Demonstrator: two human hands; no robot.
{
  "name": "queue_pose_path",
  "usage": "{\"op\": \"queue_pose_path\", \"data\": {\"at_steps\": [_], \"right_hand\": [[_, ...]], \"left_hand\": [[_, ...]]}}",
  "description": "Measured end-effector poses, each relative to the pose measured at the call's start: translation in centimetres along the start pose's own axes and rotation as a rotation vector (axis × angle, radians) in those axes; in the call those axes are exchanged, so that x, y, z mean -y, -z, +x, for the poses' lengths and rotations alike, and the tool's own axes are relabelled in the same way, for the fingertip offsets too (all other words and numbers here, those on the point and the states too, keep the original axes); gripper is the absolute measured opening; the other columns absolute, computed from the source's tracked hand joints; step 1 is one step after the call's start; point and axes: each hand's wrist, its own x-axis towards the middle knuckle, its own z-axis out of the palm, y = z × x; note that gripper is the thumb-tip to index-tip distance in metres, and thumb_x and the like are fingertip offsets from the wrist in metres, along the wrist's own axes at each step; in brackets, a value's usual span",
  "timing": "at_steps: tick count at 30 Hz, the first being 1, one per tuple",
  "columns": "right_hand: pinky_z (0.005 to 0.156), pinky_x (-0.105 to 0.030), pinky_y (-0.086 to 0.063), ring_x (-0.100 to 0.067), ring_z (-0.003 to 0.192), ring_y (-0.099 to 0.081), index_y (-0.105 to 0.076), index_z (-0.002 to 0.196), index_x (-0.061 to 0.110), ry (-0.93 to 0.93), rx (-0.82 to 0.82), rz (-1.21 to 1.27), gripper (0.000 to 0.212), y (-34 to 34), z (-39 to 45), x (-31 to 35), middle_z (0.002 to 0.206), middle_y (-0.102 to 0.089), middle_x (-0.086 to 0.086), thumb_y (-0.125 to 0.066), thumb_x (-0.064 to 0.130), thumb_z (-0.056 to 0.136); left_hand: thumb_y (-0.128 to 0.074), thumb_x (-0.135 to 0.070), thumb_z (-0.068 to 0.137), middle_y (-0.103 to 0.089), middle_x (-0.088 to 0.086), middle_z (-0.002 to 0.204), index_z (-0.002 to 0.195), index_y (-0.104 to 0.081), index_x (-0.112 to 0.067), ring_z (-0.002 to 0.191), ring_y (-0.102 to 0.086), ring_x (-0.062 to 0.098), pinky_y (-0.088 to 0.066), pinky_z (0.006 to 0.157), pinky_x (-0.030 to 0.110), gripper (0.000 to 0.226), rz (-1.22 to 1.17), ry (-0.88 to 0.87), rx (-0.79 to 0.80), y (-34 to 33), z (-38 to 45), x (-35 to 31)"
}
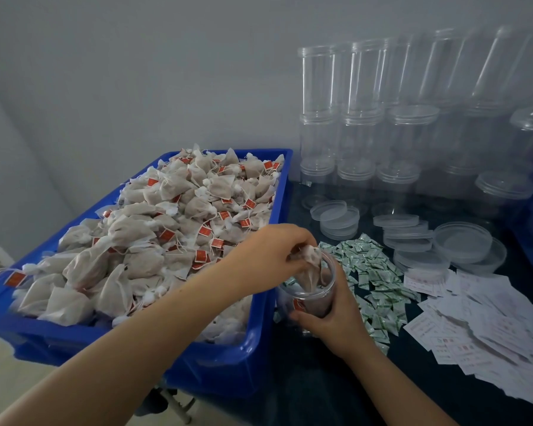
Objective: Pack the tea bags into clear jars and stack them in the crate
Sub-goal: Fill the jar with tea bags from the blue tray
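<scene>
Centre of the frame: the left hand [274, 256] pinches a brownish mesh tea bag [310, 272] at the mouth of a clear round plastic jar [308, 299], and the right hand [333, 318] grips that jar from below. Left of them, the blue plastic crate [228, 358] is heaped with tea bags; empty clear jars [360, 118] are stacked upper right.

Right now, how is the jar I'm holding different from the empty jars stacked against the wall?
The held jar sits low on the table, gripped by the right hand; the stacked jars stand in tiers by the wall, untouched. The held jar is open, with the left hand pushing a tea bag in; the stacked jars look empty. Both are clear, round plastic.
</scene>
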Motion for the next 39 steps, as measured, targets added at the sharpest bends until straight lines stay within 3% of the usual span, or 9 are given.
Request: {"op": "queue_pose_path", "data": {"at_steps": [6,12,16,22,28,31,33,39], "right_hand": [[0.101,-0.027,-0.046,-0.002,0.128,-0.05,-0.027,0.142,0.058,0.007,0.001,-0.04,0.108,0.1,-0.1,-0.1,0.139,-0.048,0.022,-0.087,0.051,0.053],[0.097,-0.015,-0.044,0.005,0.125,-0.049,-0.025,0.134,0.07,0.003,-0.008,-0.064,0.105,0.2,-0.2,-0.2,0.13,-0.045,0.038,-0.087,0.057,0.049],[0.093,-0.009,-0.044,0.007,0.123,-0.05,-0.027,0.134,0.07,-0.011,-0.005,-0.049,0.106,0.1,-0.2,-0.1,0.129,-0.045,0.041,-0.085,0.069,0.046],[0.092,-0.004,-0.042,0.009,0.124,-0.048,-0.026,0.135,0.069,-0.015,-0.008,-0.063,0.105,0.2,-0.2,-0.1,0.129,-0.044,0.04,-0.085,0.07,0.047],[0.096,-0.011,-0.044,0.004,0.123,-0.051,-0.027,0.136,0.068,-0.019,-0.002,-0.07,0.105,0.2,-0.3,-0.2,0.128,-0.046,0.038,-0.088,0.057,0.051],[0.095,-0.008,-0.044,0.004,0.123,-0.051,-0.028,0.136,0.066,-0.016,-0.006,-0.073,0.105,0.1,-0.3,-0.2,0.128,-0.047,0.036,-0.088,0.056,0.052],[0.093,-0.008,-0.044,0.004,0.122,-0.052,-0.028,0.136,0.067,-0.019,-0.007,-0.071,0.104,0.1,-0.3,-0.2,0.127,-0.048,0.036,-0.088,0.054,0.052],[0.093,-0.009,-0.044,0.007,0.122,-0.051,-0.026,0.136,0.067,-0.022,-0.006,-0.081,0.105,0.2,-0.3,-0.2,0.128,-0.047,0.037,-0.088,0.055,0.051]], "left_hand": [[-0.065,-0.017,0.089,-0.063,-0.005,0.106,0.119,-0.062,-0.016,0.09,-0.056,0.003,-0.047,0.081,0.013,0.03,0.021,0.009,0.01,-0.2,0.1,0.3],[-0.064,-0.019,0.09,-0.059,-0.01,0.097,0.115,-0.063,-0.016,0.084,-0.054,-0.002,-0.042,0.074,0.001,0.025,0.013,0.061,-0.097,1.2,0.3,2.1],[-0.061,-0.016,0.092,-0.064,-0.005,0.103,0.114,-0.064,-0.016,0.087,-0.054,0.001,-0.04,0.073,0.007,0.022,0.11,0.149,-0.188,2.1,0.7,5.3],[-0.062,-0.016,0.09,-0.059,0.005,0.125,0.122,-0.061,-0.014,0.117,-0.051,0.02,-0.04,0.099,0.033,0.032,0.357,0.325,-0.252,2.9,1.5,11.6],[-0.057,-0.018,0.093,-0.03,0.01,0.153,0.143,-0.038,-0.018,0.141,-0.022,0.031,-0.027,0.113,0.045,0.054,0.494,0.472,-0.225,1.7,1.2,15.4],[-0.049,-0.031,0.097,-0.02,0.012,0.157,0.145,-0.033,-0.02,0.145,-0.014,0.031,-0.027,0.113,0.046,0.052,0.566,0.562,-0.156,1.2,1.2,16.3],[-0.042,-0.034,0.1,-0.023,0.013,0.155,0.142,-0.038,-0.019,0.144,-0.017,0.032,-0.034,0.109,0.047,0.046,0.617,0.587,-0.126,0.9,1.3,16.2],[-0.052,-0.015,0.095,-0.033,0.016,0.143,0.127,-0.046,-0.012,0.132,-0.03,0.036,-0.045,0.095,0.046,0.033,0.62,0.599,-0.132,0.5,1.0,15.7]]}}
